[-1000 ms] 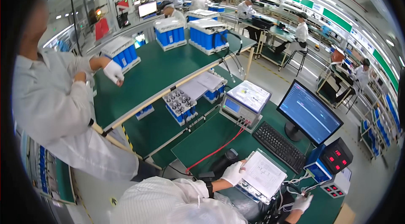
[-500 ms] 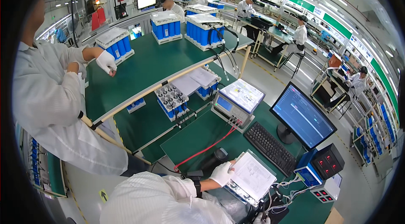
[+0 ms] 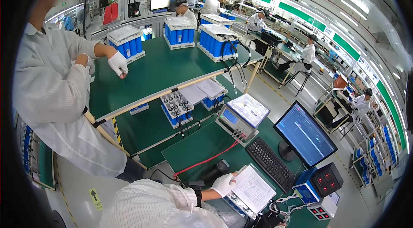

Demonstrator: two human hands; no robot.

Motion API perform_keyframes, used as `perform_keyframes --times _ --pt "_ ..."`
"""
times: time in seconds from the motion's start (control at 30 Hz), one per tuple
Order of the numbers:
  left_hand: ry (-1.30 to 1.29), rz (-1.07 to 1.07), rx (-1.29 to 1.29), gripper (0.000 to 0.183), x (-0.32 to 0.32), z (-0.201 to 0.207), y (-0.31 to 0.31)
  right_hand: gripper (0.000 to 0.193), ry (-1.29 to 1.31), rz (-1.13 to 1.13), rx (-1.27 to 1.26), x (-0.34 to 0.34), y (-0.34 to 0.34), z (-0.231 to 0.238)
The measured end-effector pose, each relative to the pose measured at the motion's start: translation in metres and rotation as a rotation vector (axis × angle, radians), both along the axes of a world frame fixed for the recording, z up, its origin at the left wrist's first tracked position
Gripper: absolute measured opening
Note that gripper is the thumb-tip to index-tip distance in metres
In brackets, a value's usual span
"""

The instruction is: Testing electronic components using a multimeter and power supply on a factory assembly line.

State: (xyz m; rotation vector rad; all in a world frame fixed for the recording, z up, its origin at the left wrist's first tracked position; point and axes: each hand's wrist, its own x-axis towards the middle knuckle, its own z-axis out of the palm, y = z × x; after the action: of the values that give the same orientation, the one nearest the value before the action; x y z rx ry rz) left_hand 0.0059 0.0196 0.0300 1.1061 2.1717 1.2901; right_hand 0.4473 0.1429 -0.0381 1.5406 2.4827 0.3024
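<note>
My left hand (image 3: 223,185), in a white glove with bare fingertips, is at the left edge of a stack of papers (image 3: 254,188). Its fingers are closed on that edge. Under the papers is a battery pack (image 3: 235,202) with a white frame and blue sides, mostly covered. My right hand is almost wholly cut off at the lower edge, by the bundle of white and black wires (image 3: 282,211) on the pack's right; its fingers do not show. Clear plastic (image 3: 217,213) lies beneath my left forearm.
A dark cylinder (image 3: 221,167), red leads (image 3: 206,161), a bench meter (image 3: 234,118), a keyboard (image 3: 271,163) and a monitor (image 3: 305,133) surround the pack. Boxes with red displays (image 3: 327,178) stand right. Across a rail (image 3: 172,90), a co-worker (image 3: 56,86) stands beside several blue battery packs (image 3: 178,34).
The view has shifted a little, moving the bench and packs within the picture. My left hand stays at the papers' edge. My right hand has nearly left the picture at the bottom.
</note>
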Motion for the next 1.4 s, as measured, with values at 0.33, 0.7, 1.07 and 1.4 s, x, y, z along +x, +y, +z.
perform_keyframes --times 0.33,0.7,1.07,1.4 --pt "0.049 0.01 0.116 0.034 -0.002 0.0 0.0 0.033 2.807 -0.544 -0.966 -0.053 -0.044 0.055" --pt "-0.506 -0.044 -0.037 0.037 -0.018 -0.009 0.015 0.037 0.719 -0.668 0.664 -0.103 -0.04 0.1" --pt "-0.969 -0.09 -0.395 0.039 -0.046 -0.002 0.057 0.063 0.865 -0.51 -0.513 -0.217 -0.004 0.087" --pt "-0.917 -0.237 -0.376 0.043 -0.052 0.061 0.094 0.066 1.207 -0.619 -0.765 -0.218 -0.112 0.177"
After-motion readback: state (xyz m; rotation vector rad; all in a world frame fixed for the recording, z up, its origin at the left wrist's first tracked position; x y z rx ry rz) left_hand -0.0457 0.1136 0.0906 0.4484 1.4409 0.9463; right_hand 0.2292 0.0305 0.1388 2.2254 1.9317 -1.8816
